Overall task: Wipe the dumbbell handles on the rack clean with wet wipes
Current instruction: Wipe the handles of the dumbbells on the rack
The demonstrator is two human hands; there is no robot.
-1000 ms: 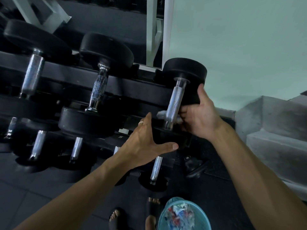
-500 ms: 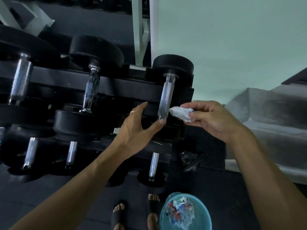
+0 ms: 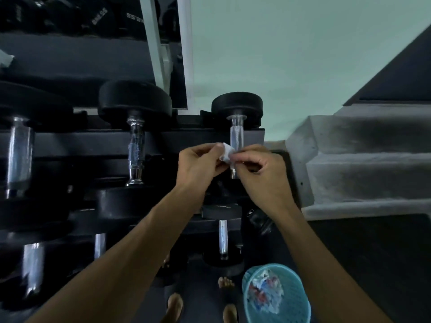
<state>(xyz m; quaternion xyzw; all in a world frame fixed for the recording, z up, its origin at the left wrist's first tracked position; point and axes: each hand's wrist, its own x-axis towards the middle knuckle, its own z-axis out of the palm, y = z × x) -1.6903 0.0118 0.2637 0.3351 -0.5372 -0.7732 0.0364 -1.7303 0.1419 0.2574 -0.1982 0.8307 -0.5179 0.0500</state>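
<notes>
dumbbell handle [image 3: 235, 138], chrome and knurled, stands nearly upright at the right end of the black rack [image 3: 198, 137], its black rubber head [image 3: 236, 104] above the rail. a small white wet wipe [image 3: 226, 154] is bunched just in front of the handle's lower part, pinched from both sides: the left hand [image 3: 198, 164] grips its left edge with curled fingers, the right hand [image 3: 261, 166] pinches its right edge between thumb and fingertips. more dumbbells [image 3: 135, 141] sit on the rack to the left and below. a turquoise mesh basket [image 3: 291, 297] holding crumpled wipes stands on the dark floor near the person's sandalled feet [image 3: 175, 306].
</notes>
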